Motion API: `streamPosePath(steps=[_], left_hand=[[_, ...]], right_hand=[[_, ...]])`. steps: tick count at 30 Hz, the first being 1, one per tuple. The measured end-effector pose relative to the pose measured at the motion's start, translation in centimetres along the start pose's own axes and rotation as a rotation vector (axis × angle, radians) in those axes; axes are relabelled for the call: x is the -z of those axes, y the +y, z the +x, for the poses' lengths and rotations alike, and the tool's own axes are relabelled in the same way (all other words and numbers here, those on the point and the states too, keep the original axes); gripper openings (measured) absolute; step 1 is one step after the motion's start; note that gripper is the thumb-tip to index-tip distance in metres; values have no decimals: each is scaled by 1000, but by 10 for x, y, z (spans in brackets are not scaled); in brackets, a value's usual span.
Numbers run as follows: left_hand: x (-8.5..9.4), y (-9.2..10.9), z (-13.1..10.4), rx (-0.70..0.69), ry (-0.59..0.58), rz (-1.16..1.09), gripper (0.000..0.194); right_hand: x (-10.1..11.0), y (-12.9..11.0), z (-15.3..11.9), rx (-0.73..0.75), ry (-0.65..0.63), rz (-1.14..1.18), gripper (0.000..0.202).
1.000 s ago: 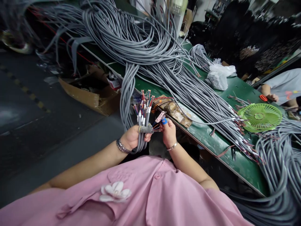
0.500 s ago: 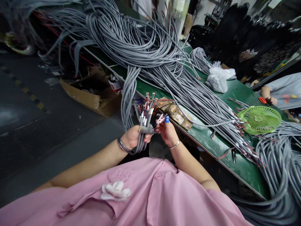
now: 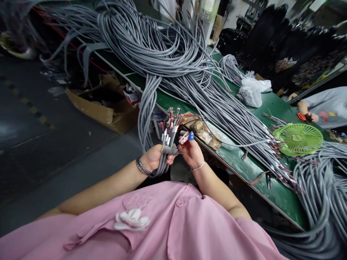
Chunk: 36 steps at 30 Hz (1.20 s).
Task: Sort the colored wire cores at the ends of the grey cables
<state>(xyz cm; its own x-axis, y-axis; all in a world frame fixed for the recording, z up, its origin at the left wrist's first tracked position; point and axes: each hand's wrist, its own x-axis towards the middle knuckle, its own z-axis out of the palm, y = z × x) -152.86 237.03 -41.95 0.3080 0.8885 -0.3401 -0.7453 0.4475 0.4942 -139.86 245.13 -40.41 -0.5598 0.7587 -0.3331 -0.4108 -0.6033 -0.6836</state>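
Note:
My left hand (image 3: 155, 157) is closed round a bundle of grey cables (image 3: 163, 161), whose white-banded ends and thin coloured wires (image 3: 173, 121) point up and away from me. A grey covering is wrapped on the thumb across the bundle. Just to the right, my right hand (image 3: 192, 153) has its fingers pinched at a small pink clip (image 3: 184, 137), close beside the wires. A blue cover (image 3: 191, 136) sits on one of its fingertips. Some loose thin wires lie between the two hands.
Long grey cables (image 3: 217, 104) cover much of the green table (image 3: 233, 159). On it are a green fan (image 3: 298, 138) and a plastic bag (image 3: 252, 92). A cardboard box (image 3: 108, 117) stands on the floor at left. Another person's hands (image 3: 307, 111) are at far right.
The view has shifted slightly. My right hand and the pink clip have moved a little left, nearer the bundle. My left hand still holds the cables.

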Motion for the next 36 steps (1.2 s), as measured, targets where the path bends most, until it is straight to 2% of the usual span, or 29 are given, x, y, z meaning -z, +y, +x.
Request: streamPosePath(steps=[9,14,20,23,29,36], left_hand=[[-4,-2,-6,-20,35,-14,16],[-17,-9,-17,-174,133,-4,21],[-33,-18,-22,-338,240,30,22],[-35,-22,-19,-373,288,19,21],[-33,-29,-10,-411,323,41,17],[-29,-30,-4,-425,362,114,14]], right_hand=[[9,0,-3,-116,-108,76,53],[13,-2,-6,-135,-161,98,54],[10,-1,-5,-27,-107,36,31],[7,0,-5,6,-84,27,34],[0,-1,-3,-38,20,90,34],[-3,-2,-1,-9,24,128,29]])
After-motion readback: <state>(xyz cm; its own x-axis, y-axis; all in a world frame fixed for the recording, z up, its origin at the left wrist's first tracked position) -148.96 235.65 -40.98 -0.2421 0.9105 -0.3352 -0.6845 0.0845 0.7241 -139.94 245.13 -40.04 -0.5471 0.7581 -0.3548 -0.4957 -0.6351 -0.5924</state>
